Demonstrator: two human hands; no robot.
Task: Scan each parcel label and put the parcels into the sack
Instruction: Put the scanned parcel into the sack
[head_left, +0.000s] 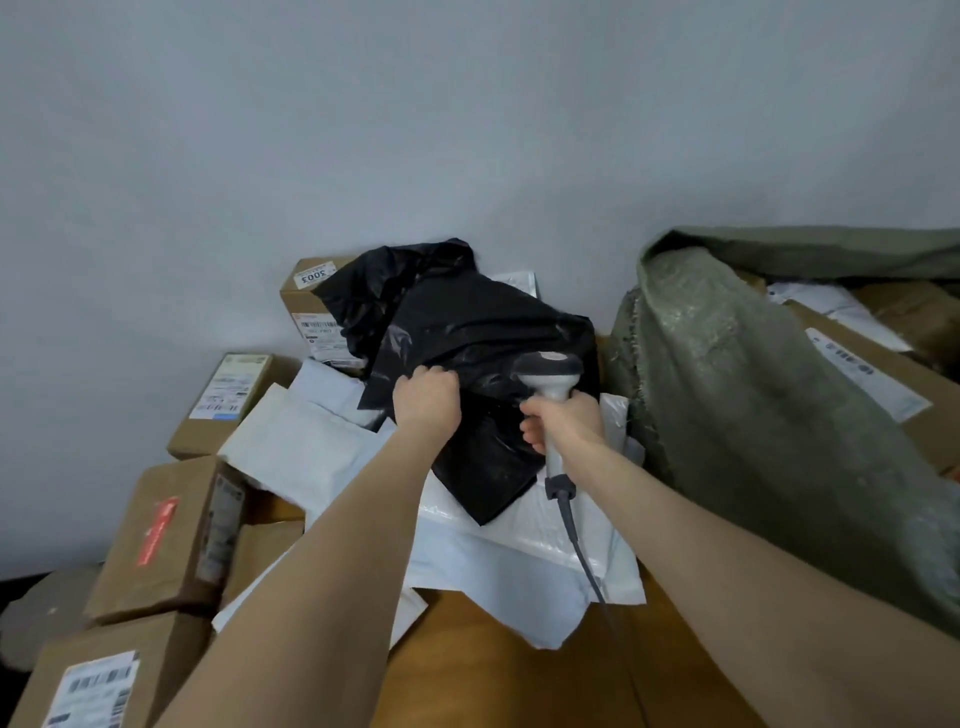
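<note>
A crumpled black plastic parcel (467, 332) lies on top of the heap in the middle. My left hand (427, 399) grips its left edge. My right hand (563, 423) holds a grey corded barcode scanner (549, 371) by the handle, its head close over the black parcel's right side. No label shows on the black parcel. White poly mailers (524, 551) lie under it. The green woven sack (753, 415) stands at the right, its mouth folded over, with labelled parcels (857, 364) lying inside.
Brown cardboard boxes with labels are stacked at the left (171, 540) and behind the black parcel (306, 296). More white mailers (311, 441) lie between them. A plain grey wall rises behind. The scanner cable (587, 566) trails toward me over a brown box.
</note>
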